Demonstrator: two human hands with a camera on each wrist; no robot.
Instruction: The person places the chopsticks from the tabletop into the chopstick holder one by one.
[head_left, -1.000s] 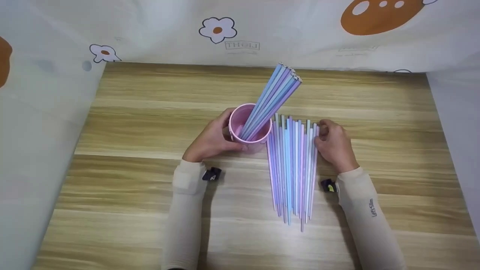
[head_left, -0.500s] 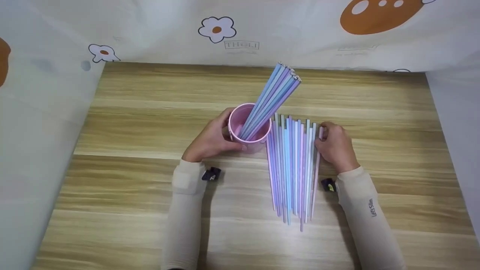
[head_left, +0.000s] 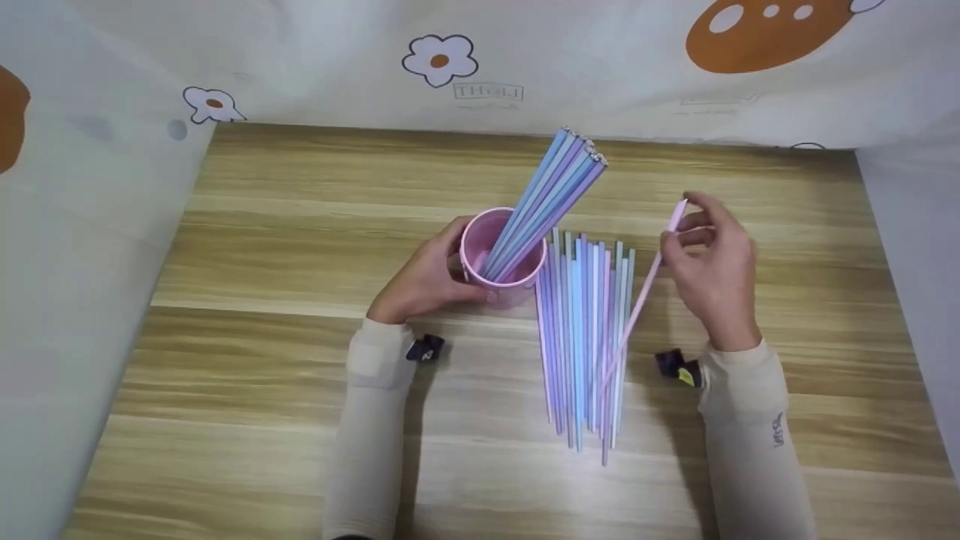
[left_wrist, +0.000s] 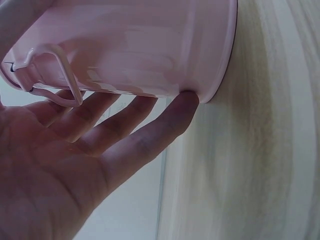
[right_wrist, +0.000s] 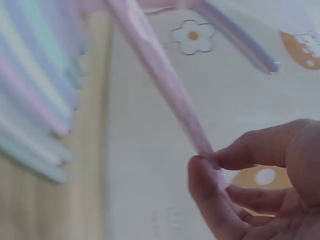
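Observation:
My left hand (head_left: 420,279) grips a small pink bucket (head_left: 475,240) from its left side, thumb along the front. In the left wrist view its fingertips press the bucket's wall near the base, beside a wire handle (left_wrist: 66,75). A bundle of blue and purple straws (head_left: 551,199) leans to the right out of the bucket. To the right, my right hand (head_left: 718,274) pinches one pink straw (head_left: 646,292) near its upper end, between thumb and fingers. That straw slants down to the left, its lower end overlapping the row of loose pastel straws (head_left: 577,322).
The straws stand on a wood-grain tabletop (head_left: 262,262). Behind it rises a pale sheet (head_left: 322,67) printed with flowers, and more pale sheeting (head_left: 82,225) flanks the table on both sides. A small black device (head_left: 426,348) sits at the left wrist.
My right hand has drawn the pink straw away from the row's right end and raised its upper end, moving up and to the right. The left hand and bucket stay put.

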